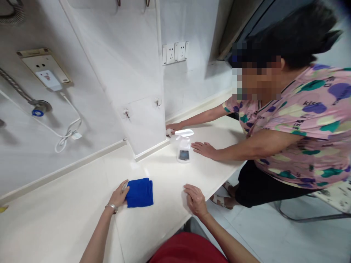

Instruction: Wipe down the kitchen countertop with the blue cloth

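Note:
My left hand grips the left edge of a folded blue cloth, with the thumb near its upper corner. The cloth lies flat on the white countertop. Loosely bent, my right hand rests near the counter's front edge, to the right of the cloth, and nothing shows in its fingers. A white spray bottle stands upright beyond both hands, apart from them.
At the right, another person leans over the counter. One of their hands lies flat beside the bottle; the other reaches behind it to a small whitish thing. A wall pillar juts onto the counter. A white cable hangs at left.

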{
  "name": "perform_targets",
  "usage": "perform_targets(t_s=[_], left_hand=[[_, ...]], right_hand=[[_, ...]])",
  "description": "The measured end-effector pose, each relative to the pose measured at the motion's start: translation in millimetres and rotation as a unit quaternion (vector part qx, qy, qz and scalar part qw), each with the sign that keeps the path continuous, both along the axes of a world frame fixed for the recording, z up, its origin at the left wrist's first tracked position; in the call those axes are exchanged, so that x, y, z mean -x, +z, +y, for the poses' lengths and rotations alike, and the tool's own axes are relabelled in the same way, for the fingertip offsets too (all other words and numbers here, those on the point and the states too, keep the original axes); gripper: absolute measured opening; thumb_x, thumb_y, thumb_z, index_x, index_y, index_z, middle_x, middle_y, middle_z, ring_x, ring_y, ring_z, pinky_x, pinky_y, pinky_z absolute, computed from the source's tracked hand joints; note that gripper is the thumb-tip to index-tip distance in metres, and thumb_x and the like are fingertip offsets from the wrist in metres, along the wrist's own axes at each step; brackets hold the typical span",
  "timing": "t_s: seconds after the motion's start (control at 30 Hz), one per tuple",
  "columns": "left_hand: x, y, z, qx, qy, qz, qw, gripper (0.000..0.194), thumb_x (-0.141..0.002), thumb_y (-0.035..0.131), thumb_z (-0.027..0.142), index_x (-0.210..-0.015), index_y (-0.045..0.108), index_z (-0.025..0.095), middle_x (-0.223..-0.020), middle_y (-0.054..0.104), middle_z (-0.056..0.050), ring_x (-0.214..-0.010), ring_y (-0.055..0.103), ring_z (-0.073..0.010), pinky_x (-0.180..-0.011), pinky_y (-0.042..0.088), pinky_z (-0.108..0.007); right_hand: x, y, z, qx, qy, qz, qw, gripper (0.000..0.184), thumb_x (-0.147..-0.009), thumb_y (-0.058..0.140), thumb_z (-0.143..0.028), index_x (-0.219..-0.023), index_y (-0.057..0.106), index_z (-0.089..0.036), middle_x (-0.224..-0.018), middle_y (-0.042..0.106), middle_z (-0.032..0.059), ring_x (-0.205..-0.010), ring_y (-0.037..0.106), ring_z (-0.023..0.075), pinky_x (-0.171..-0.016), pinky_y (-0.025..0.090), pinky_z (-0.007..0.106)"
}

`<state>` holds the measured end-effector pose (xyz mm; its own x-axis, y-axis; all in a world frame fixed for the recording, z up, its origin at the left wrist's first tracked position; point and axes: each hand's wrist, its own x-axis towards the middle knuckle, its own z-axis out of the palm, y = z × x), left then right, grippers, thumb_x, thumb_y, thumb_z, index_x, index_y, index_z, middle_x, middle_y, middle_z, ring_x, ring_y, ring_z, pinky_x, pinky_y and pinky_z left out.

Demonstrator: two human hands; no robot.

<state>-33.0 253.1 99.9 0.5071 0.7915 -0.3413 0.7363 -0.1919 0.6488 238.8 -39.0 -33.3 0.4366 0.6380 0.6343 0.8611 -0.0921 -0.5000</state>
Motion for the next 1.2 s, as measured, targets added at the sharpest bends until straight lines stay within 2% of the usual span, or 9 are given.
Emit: perform_targets(t_s=[0.1,0.17,0.3,0.37,0.43,0.5,0.83,1.03,1.2], left_hand=[[15,3.5,-6,0.113,-0.083,-0.065,0.988,0.07,-0.078,0.047,0.044,-0.144,0.043,0.022,-0.075,0.063,0.001,-0.066,0.058,-0.0166,-0.073,0.053,-0.034],[20,2.1,-9,0.112,-0.122,-0.073,0.983,0.071,-0.075,0.05,0.042,-0.142,0.046,0.02,-0.078,0.064,0.0,-0.071,0.058,-0.017,-0.076,0.052,-0.033],[21,-8.8,-10,-0.02,-0.124,0.014,0.992,0.058,-0.082,0.043,0.041,-0.136,0.054,0.024,-0.069,0.061,0.002,-0.066,0.057,-0.0167,-0.076,0.052,-0.033],[20,-11.7,-9,-0.089,-0.141,0.043,0.985,0.055,-0.082,0.041,0.033,-0.134,0.056,0.026,-0.096,0.068,-0.004,-0.081,0.062,-0.0179,-0.083,0.053,-0.034],[17,-10.1,-7,-0.153,-0.148,0.082,0.974,0.052,-0.082,0.04,0.027,-0.13,0.06,0.029,-0.136,0.056,-0.008,-0.104,0.063,-0.0205,-0.09,0.053,-0.036],[9,-5.6,-7,-0.207,-0.131,0.112,0.963,0.048,-0.085,0.038,0.029,-0.126,0.063,0.028,-0.148,0.044,-0.008,-0.115,0.059,-0.0232,-0.094,0.052,-0.038],[-67,-19.1,-13,-0.216,-0.275,0.106,0.931,0.053,-0.087,0.038,0.019,-0.137,0.052,0.029,-0.137,0.056,-0.007,-0.11,0.063,-0.0229,-0.097,0.051,-0.039],[-52,-15.2,4,-0.223,-0.269,0.083,0.933,0.028,-0.086,0.045,0.026,-0.108,0.062,0.026,-0.115,0.062,-0.007,-0.096,0.064,-0.0204,-0.087,0.053,-0.038],[-28,7.2,12,-0.24,-0.265,-0.005,0.934,0.013,-0.086,0.046,0.036,-0.087,0.05,0.024,-0.117,0.066,-0.009,-0.123,0.055,-0.0234,-0.105,0.045,-0.042]], right_hand=[[0,-0.1,-1,0.004,0.003,0.002,1.0,0.038,-0.079,0.046,-0.005,-0.103,0.068,-0.023,-0.113,0.071,0.0072,-0.113,0.064,0.0224,-0.096,0.054,0.046],[0,0.6,-1,0.004,0.003,0.001,1.0,0.037,-0.079,0.046,-0.005,-0.103,0.068,-0.023,-0.113,0.071,0.007,-0.113,0.064,0.0223,-0.095,0.054,0.046],[1,2.7,0,0.003,0.001,-0.003,1.0,0.038,-0.079,0.046,-0.003,-0.103,0.067,-0.023,-0.113,0.071,0.0065,-0.112,0.064,0.0221,-0.095,0.054,0.045],[2,4.1,0,0.003,0.0,-0.006,1.0,0.039,-0.078,0.045,-0.002,-0.102,0.067,-0.023,-0.112,0.071,0.0064,-0.112,0.064,0.0219,-0.094,0.054,0.045],[2,5.7,1,0.003,0.0,-0.009,1.0,0.038,-0.078,0.045,-0.001,-0.102,0.066,-0.022,-0.112,0.071,0.0064,-0.112,0.064,0.0214,-0.093,0.054,0.044],[2,7.5,1,0.002,0.0,-0.011,1.0,0.038,-0.078,0.045,-0.001,-0.101,0.066,-0.022,-0.112,0.071,0.0063,-0.111,0.063,0.0208,-0.094,0.054,0.044],[3,9.0,4,-0.007,-0.007,-0.003,1.0,0.039,-0.077,0.044,-0.001,-0.1,0.067,-0.022,-0.11,0.072,0.0064,-0.111,0.064,0.0198,-0.094,0.054,0.042],[2,9.6,3,-0.013,-0.005,-0.007,1.0,0.038,-0.077,0.045,0.0,-0.101,0.067,-0.021,-0.111,0.072,0.0068,-0.11,0.064,0.0205,-0.094,0.053,0.043],[2,12.0,3,-0.019,-0.005,-0.004,1.0,0.037,-0.077,0.046,0.0,-0.098,0.067,-0.022,-0.109,0.072,0.0062,-0.109,0.065,0.0209,-0.092,0.054,0.043]])
